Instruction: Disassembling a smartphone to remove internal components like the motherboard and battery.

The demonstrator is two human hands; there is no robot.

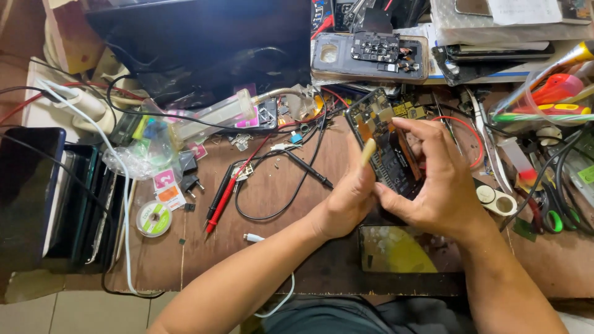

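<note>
Two hands work an opened smartphone over a cluttered wooden workbench (278,204).
Big dark monitor (204,43) at back, stack of phones (68,204) far left. Opened smartphone (387,145), back off, circuit board showing, held tilted above bench centre-right. Right hand (436,185) wraps it, fingers curled on its edge. Left hand (349,192) pinches a pale stick tool (368,150) against it. Red-black probes (223,195), solder wick spool (154,219) lie left.
</note>
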